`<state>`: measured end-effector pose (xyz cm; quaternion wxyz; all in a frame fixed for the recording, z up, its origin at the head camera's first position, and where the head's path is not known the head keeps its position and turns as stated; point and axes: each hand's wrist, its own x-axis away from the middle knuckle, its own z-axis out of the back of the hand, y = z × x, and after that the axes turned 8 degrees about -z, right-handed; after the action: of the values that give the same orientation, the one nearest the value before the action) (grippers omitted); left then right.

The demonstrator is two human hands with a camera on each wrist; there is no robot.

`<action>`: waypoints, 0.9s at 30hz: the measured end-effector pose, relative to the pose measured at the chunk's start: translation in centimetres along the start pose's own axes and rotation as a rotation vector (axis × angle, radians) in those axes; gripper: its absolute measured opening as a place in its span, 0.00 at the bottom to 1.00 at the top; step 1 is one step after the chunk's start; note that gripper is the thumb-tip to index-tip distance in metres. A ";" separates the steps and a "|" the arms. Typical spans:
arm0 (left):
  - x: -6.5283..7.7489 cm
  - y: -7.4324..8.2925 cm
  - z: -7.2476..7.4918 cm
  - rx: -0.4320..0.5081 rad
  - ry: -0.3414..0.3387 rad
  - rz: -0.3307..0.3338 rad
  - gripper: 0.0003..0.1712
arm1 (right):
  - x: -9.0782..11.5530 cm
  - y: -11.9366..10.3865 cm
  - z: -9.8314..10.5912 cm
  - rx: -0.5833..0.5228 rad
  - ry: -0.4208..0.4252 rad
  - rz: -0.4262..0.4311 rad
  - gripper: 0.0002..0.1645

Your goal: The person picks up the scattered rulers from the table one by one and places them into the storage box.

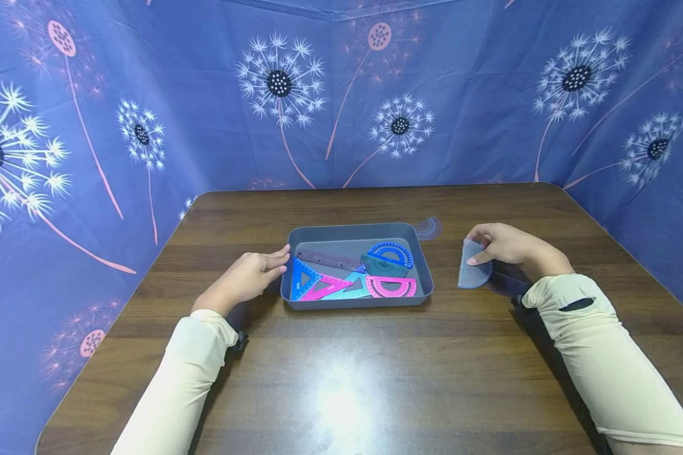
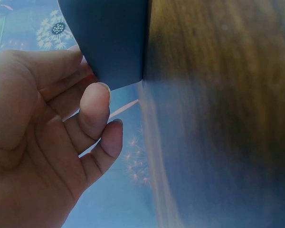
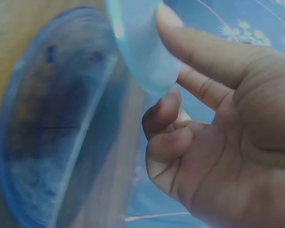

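My left hand (image 1: 243,276) touches the left end of a grey tray (image 1: 358,304), its fingertips against the wall near the rim. In the left wrist view, the ring and little fingers bend loosely beside the tray. My right hand (image 1: 506,245) pinches a pale, see-through protractor (image 1: 474,268) between thumb and fingers, to the right of the tray. Below that hand, a clear blue-edged protractor (image 3: 42,137) lies on the table. The tray holds a pink protractor (image 1: 391,287), a blue protractor (image 1: 395,250), a dark ruler (image 1: 327,258) and several set squares, including a blue one (image 1: 303,281).
Behind the tray's right corner, another clear protractor (image 1: 429,228) lies on the brown wooden table (image 1: 250,392). A blue cloth with dandelion prints (image 1: 467,126) hangs around the table's back and sides. Light glares off the front of the tabletop.
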<state>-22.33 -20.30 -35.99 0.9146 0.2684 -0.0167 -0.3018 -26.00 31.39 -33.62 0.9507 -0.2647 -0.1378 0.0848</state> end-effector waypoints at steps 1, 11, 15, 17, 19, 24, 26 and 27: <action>0.0 0.0 0.0 -0.001 0.001 0.003 0.22 | 0.2 -0.1 0.2 0.005 0.022 0.006 0.29; 0.0 0.0 0.1 -0.010 -0.005 -0.003 0.23 | 3.2 -2.5 2.6 -0.005 0.122 0.036 0.19; 0.0 -0.1 0.2 -0.027 -0.002 -0.005 0.23 | 3.8 -4.4 2.9 0.051 0.271 0.058 0.16; 0.0 -0.2 0.2 -0.036 0.000 -0.008 0.23 | 3.9 -5.5 2.6 0.047 0.341 0.070 0.15; 0.0 -0.3 0.1 -0.042 0.004 -0.011 0.23 | 4.0 -6.7 2.1 0.023 0.390 0.067 0.13; 0.0 -0.2 0.2 -0.059 0.011 -0.018 0.22 | 3.4 -9.3 0.4 -0.035 0.463 0.112 0.08; 0.0 -0.2 0.2 -0.058 0.011 -0.012 0.22 | 2.8 -10.2 -0.3 -0.050 0.467 0.129 0.07; 0.0 -0.1 0.2 -0.057 0.011 -0.010 0.22 | 2.5 -10.5 -0.6 -0.056 0.461 0.139 0.07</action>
<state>-22.45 -20.49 -35.87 0.9205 0.2438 -0.0018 -0.3055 -22.52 22.75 -28.05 0.9412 -0.3121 0.0993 0.0833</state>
